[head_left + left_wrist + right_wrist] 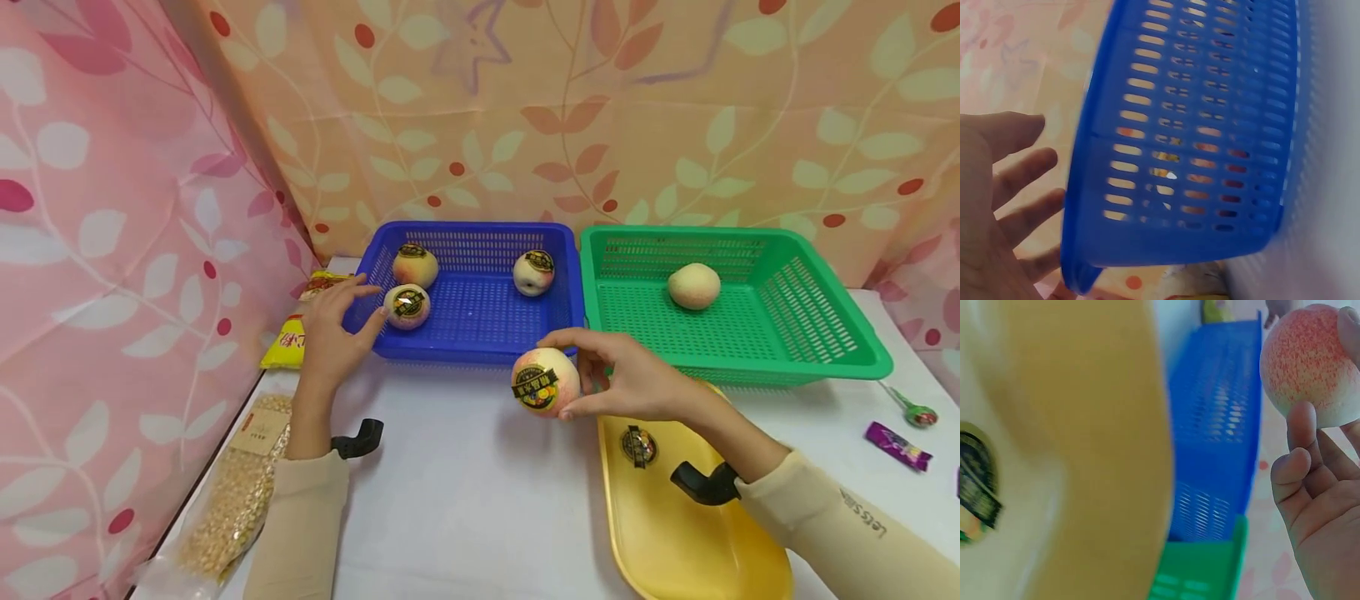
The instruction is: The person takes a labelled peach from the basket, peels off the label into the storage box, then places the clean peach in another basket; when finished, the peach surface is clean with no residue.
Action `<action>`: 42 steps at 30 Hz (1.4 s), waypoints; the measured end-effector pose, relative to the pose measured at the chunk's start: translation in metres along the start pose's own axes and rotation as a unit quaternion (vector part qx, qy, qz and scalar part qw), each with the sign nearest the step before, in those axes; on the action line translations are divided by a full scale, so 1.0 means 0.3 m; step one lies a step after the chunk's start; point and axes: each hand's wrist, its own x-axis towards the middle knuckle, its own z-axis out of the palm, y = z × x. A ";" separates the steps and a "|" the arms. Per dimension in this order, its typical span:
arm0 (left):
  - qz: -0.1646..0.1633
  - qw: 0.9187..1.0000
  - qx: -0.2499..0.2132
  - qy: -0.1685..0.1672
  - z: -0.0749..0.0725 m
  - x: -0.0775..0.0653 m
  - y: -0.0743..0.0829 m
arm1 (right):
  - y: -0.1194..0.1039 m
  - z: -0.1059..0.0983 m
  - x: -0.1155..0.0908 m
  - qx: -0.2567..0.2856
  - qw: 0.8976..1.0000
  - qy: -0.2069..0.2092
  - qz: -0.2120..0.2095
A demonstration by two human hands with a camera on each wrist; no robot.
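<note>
My right hand [637,375] pinches a peach [546,382] with a black-and-gold label, holding it just in front of the blue basket [480,357]. In the right wrist view the same peach [1313,365] shows its red-speckled side between thumb and fingers. My left hand [337,329] is at the blue basket's left rim, fingers loosely spread and holding nothing. Its thumb tip is right by a labelled peach [407,307] inside. Behind that lie another peach [416,267] and, on the right, a third [533,273]. From the left wrist, the hand [1013,200] appears beside the basket's perforated wall [1179,137].
A green basket [780,371] holding one peach [693,286] adjoins the blue one. Below it stands a yellow tray [690,525] with a round label [638,447] in it. Candy [898,446] and a lollipop [919,414] lie right; bagged grains [232,492] and a yellow packet [287,343] left.
</note>
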 end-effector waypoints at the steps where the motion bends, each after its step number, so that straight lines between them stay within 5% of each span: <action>1: -0.006 1.000 0.011 -0.007 0.004 0.000 -0.005 | 0.006 0.012 -0.006 -0.003 1.000 -0.005 -0.004; 8: -0.030 0.997 0.052 -0.044 0.015 -0.007 -0.034 | 0.039 0.071 -0.024 -0.031 0.998 -0.061 0.001; 15: -0.020 0.997 0.055 -0.044 0.012 -0.005 -0.029 | 0.057 0.127 -0.026 -0.088 0.992 -0.094 0.006; 24: 0.051 0.998 -0.007 -0.038 0.010 -0.006 0.073 | 0.080 0.162 0.007 -0.103 0.991 -0.088 -0.011; 30: 0.108 0.991 -0.047 -0.070 0.025 -0.019 0.154 | 0.087 0.174 0.028 -0.128 0.987 -0.094 -0.027; 36: 0.116 0.989 -0.070 -0.064 0.016 -0.023 0.180 | 0.068 0.188 0.045 -0.191 0.978 -0.078 0.000; 42: 0.118 0.988 -0.071 -0.063 0.012 -0.023 0.171 | 0.021 0.214 0.088 -0.204 0.970 -0.107 -0.080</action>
